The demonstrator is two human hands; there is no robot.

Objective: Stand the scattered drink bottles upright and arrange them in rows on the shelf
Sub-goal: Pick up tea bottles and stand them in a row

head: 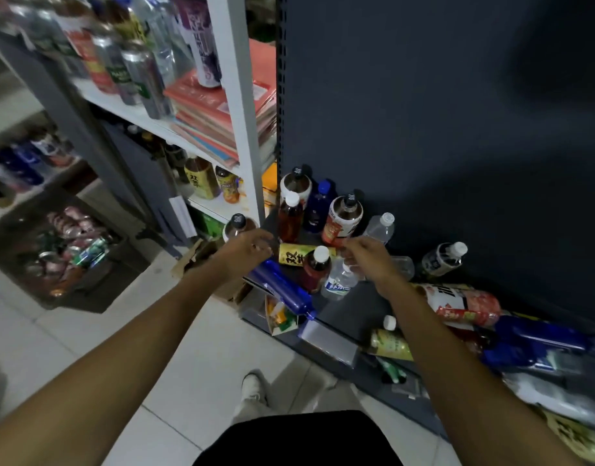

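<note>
A low dark shelf (343, 307) holds several bottles. Standing at its back left are a brown bottle (296, 186), an amber tea bottle (290, 216), a blue bottle (318, 206), a red-labelled bottle (343, 220) and a clear water bottle (380, 228). A yellow bottle (296, 253) and a long blue bottle (279, 284) lie flat. My left hand (252, 250) hovers over them, fingers loosely curled and holding nothing. My right hand (366, 260) has its fingertips at the red-labelled bottle's base; the grip is unclear. More bottles (464, 304) lie to the right.
A white rack (245, 129) on the left carries cans (134, 72) and stacked red folders (222, 112). A dark crate of cans (64, 240) sits on the tiled floor. A dark back panel (423, 112) rises behind the shelf. My shoe (254, 386) is by the shelf front.
</note>
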